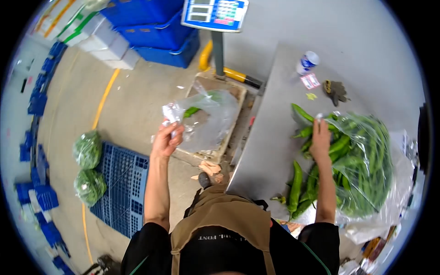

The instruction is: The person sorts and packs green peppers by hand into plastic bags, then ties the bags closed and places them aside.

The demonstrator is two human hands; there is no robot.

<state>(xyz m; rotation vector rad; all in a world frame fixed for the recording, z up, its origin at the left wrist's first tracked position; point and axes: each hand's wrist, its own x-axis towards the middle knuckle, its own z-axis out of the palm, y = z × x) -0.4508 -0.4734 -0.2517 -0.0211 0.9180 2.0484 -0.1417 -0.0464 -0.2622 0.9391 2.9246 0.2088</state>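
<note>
My left hand (167, 138) is closed around the gathered top of a clear plastic bag (220, 121). A few green peppers (191, 111) show inside it, and the bag hangs over the platform of a floor scale (215, 153). On the metal table, my right hand (320, 137) reaches over a pile of long green peppers (340, 145), its fingers stretched forward among them. A small whitish bit shows at its fingertips; I cannot make out what it is. Beside this hand lies a large clear bag (366, 165) full of long green peppers, some spilling out toward me.
The scale's display (214, 13) stands ahead. On the metal table (261, 151) are a white-and-blue can (307, 63), a label (310, 81) and a dark glove (336, 91). Blue crates (156, 34) stand behind. Two bagged green bundles (90, 167) sit by a blue pallet (121, 188).
</note>
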